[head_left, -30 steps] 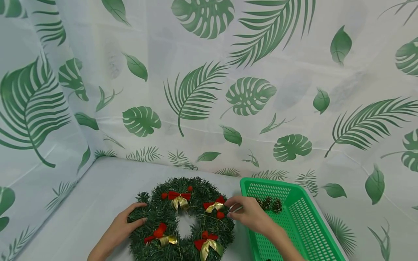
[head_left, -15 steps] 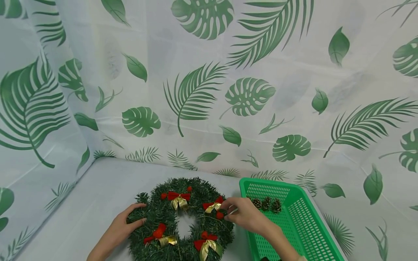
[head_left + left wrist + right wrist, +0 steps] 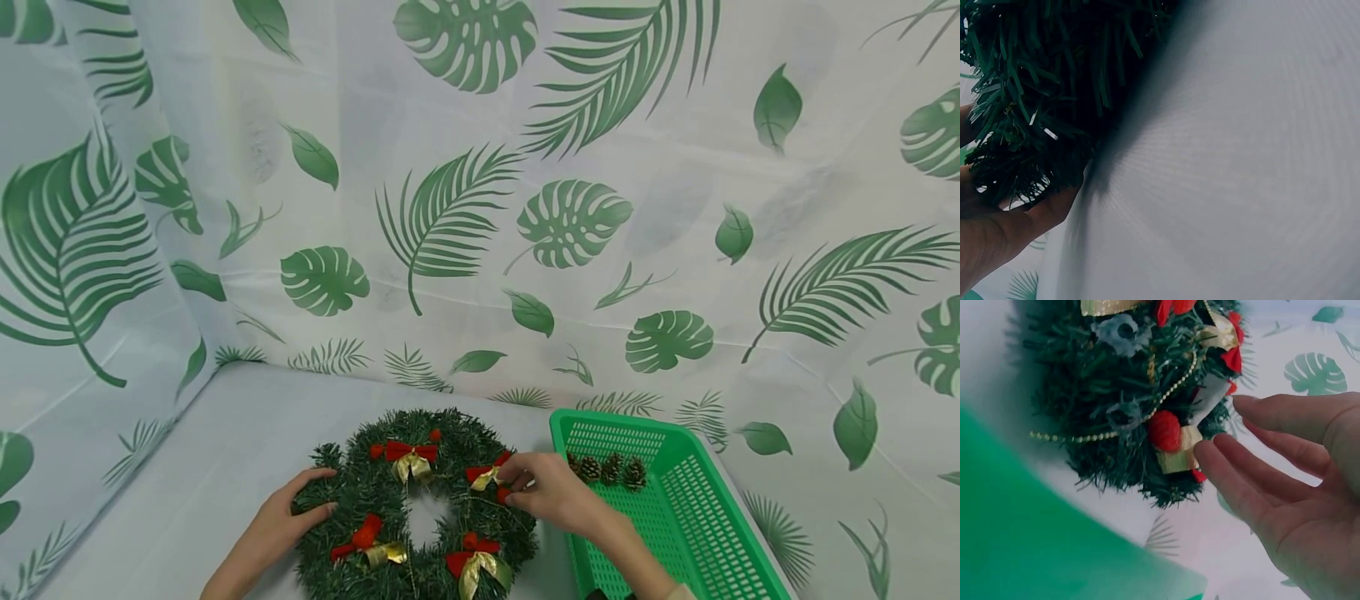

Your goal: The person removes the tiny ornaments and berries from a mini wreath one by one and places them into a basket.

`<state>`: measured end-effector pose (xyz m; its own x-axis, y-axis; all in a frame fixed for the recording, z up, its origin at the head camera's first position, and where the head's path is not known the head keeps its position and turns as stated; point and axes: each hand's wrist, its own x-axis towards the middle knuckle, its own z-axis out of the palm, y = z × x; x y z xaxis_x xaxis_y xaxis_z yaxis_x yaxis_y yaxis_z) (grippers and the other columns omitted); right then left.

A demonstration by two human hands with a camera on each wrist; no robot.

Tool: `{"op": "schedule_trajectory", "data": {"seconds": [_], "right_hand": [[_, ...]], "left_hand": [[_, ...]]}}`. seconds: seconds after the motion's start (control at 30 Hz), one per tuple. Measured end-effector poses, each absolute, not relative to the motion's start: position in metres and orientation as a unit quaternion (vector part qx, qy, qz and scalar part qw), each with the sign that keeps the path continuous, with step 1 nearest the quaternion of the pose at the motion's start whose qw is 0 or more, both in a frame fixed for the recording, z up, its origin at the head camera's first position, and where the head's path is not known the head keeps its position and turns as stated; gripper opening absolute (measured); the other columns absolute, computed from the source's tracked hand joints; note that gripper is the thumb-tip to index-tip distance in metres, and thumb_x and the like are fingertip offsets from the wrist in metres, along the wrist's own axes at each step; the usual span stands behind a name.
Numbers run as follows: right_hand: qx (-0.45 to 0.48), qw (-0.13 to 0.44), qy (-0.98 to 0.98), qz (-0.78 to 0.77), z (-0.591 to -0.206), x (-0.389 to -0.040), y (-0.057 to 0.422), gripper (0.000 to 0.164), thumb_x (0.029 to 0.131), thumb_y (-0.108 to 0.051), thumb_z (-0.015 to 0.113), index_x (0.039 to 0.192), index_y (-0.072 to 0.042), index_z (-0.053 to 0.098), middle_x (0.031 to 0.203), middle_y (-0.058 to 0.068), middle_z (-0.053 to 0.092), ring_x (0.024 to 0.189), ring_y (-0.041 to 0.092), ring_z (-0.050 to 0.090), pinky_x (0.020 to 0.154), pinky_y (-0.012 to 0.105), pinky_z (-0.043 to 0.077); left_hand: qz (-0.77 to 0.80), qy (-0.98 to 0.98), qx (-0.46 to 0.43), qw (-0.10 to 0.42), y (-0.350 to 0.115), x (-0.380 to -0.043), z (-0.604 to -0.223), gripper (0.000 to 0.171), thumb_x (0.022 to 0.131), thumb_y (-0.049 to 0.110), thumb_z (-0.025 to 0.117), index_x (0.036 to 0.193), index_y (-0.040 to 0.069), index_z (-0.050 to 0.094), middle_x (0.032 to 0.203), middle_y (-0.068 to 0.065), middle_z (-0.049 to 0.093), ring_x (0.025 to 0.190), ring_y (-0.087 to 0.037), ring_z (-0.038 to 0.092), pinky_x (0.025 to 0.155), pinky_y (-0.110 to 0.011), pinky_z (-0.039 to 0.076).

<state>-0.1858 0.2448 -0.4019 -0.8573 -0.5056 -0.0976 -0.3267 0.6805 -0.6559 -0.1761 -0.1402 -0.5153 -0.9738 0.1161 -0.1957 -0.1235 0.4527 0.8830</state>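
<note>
A dark green tinsel wreath (image 3: pixel 367 483) lies on the white tabletop, dressed with red-and-gold bows and red balls. My left hand (image 3: pixel 277 518) grips its left edge; in the left wrist view, fingers (image 3: pixel 1054 203) curve around the tinsel down by the tabletop. My right hand (image 3: pixel 558 492) is over the wreath's right side, fingertips right at a bow (image 3: pixel 482 477) beside a red ball (image 3: pixel 502 495). In the right wrist view a gap shows between thumb and fingers, near the bow's gold ribbon (image 3: pixel 1179 456). A gold bead string (image 3: pixel 1104 435) runs across the tinsel.
To the right stands a green perforated basket (image 3: pixel 622 417) with several pinecones (image 3: pixel 612 468) in its far left corner. My right forearm passes over its left rim. White cloth (image 3: pixel 465 325) with green leaf prints hangs behind the table.
My right hand has shifted slightly left, bringing its fingertips over the right-hand bow. My left hand and the wreath have stayed in place.
</note>
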Motion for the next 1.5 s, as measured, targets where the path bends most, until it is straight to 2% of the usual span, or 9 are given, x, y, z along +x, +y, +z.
{"op": "schedule_trajectory", "data": {"seconds": [0.43, 0.8, 1.2, 1.5], "right_hand": [[-0.239, 0.116, 0.916, -0.301, -0.409, -0.188, 0.235, 0.021, 0.09, 0.005, 0.073, 0.11, 0.004, 0.071, 0.105, 0.017, 0.073, 0.088, 0.028, 0.072, 0.072, 0.024, 0.059], [-0.248, 0.103, 0.933, -0.239, -0.419, -0.191, 0.232, 0.024, 0.087, 0.008, 0.073, 0.11, 0.001, 0.073, 0.106, 0.015, 0.074, 0.093, 0.032, 0.071, 0.075, 0.037, 0.061], [-0.251, 0.11, 0.931, -0.24, -0.425, -0.197, 0.232, 0.021, 0.087, 0.012, 0.07, 0.104, -0.001, 0.072, 0.1, 0.013, 0.073, 0.085, 0.026, 0.07, 0.069, 0.031, 0.06], [-0.256, 0.113, 0.927, -0.251, -0.426, -0.198, 0.233, 0.024, 0.085, 0.017, 0.065, 0.103, 0.002, 0.07, 0.095, 0.014, 0.072, 0.082, 0.027, 0.07, 0.067, 0.031, 0.059]], "left_hand": [[0.527, 0.842, -0.004, 0.119, -0.141, -0.176, -0.515, 0.061, 0.095, 0.036, 0.074, 0.147, 0.012, 0.054, 0.16, -0.029, 0.038, 0.145, -0.057, 0.032, 0.101, -0.07, 0.044], [0.528, 0.841, 0.0, 0.114, -0.14, -0.175, -0.516, 0.059, 0.095, 0.036, 0.074, 0.146, 0.013, 0.055, 0.159, -0.028, 0.04, 0.145, -0.057, 0.034, 0.101, -0.07, 0.045], [0.526, 0.843, 0.001, 0.109, -0.14, -0.175, -0.515, 0.058, 0.095, 0.035, 0.074, 0.145, 0.013, 0.055, 0.158, -0.029, 0.04, 0.144, -0.057, 0.034, 0.101, -0.07, 0.045], [0.53, 0.841, 0.002, 0.113, -0.141, -0.175, -0.515, 0.059, 0.095, 0.036, 0.074, 0.146, 0.012, 0.055, 0.159, -0.029, 0.039, 0.144, -0.057, 0.034, 0.1, -0.07, 0.045]]}}
